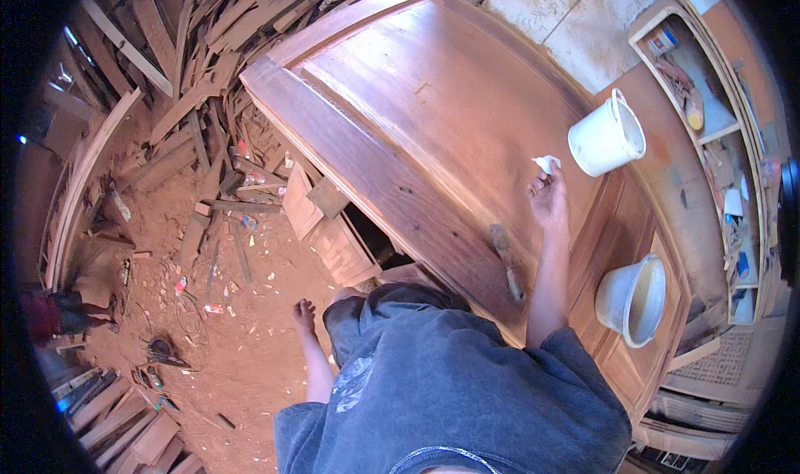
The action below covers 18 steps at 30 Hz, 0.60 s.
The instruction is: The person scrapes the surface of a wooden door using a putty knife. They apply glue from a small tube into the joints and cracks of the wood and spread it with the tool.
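Note:
My right hand (pixel 547 197) is raised over a large reddish-brown wooden door panel (pixel 467 99), its fingers closed on a small crumpled white rag (pixel 547 164). Just right of the rag stands a white bucket (pixel 596 140) on the panel. A second pale bucket (pixel 617 299) is nearer to me, right of my forearm, and seems to have some liquid inside. Left of that forearm a paintbrush (pixel 507 261) lies on the wood. My left hand (pixel 305 314) hangs low beside my leg, away from the panel, fingers loosely bent with nothing visible in them.
Scrap wood (pixel 242 32) is heaped at the far left, with more offcuts (pixel 133 428) at the lower left. Litter is scattered over the reddish dirt floor (pixel 250 349). An open shelf unit (pixel 708 132) with tools and containers stands on the right. Another person's leg (pixel 79 317) shows at the left edge.

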Available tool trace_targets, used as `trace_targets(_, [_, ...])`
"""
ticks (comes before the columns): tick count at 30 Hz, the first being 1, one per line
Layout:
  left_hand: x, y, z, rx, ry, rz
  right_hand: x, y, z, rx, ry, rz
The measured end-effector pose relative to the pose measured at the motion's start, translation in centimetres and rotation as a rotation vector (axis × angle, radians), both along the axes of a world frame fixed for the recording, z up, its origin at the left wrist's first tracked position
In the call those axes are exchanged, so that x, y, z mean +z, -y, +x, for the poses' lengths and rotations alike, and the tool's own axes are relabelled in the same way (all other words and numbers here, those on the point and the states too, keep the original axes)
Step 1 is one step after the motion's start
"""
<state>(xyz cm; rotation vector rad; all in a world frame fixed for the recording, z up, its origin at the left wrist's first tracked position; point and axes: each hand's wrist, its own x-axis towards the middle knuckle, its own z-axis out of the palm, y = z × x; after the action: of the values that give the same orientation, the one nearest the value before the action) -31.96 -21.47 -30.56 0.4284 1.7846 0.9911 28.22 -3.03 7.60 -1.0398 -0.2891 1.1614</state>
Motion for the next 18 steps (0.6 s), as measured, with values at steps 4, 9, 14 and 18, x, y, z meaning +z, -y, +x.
trace_targets(4, [1.6, -3.6, 2.5, -0.007, -0.031, 0.002, -2.7, -6.5, 3.2, -0.031, 0.149, -0.121])
trace_targets(9, [2.3, -2.2, 5.7, -0.182, -0.125, 0.009, -7.6, -12.9, 4.0, 0.041, 0.571, -0.121])
trace_targets(14, [5.6, -1.5, 8.6, -0.379, -0.266, -0.058, -7.9, -14.7, 3.0, 0.008, 0.880, -0.174])
trace_targets(18, [3.1, -0.5, 6.6, -0.236, -0.178, -0.080, -8.7, -14.8, 2.2, 0.001, 0.917, -0.125])
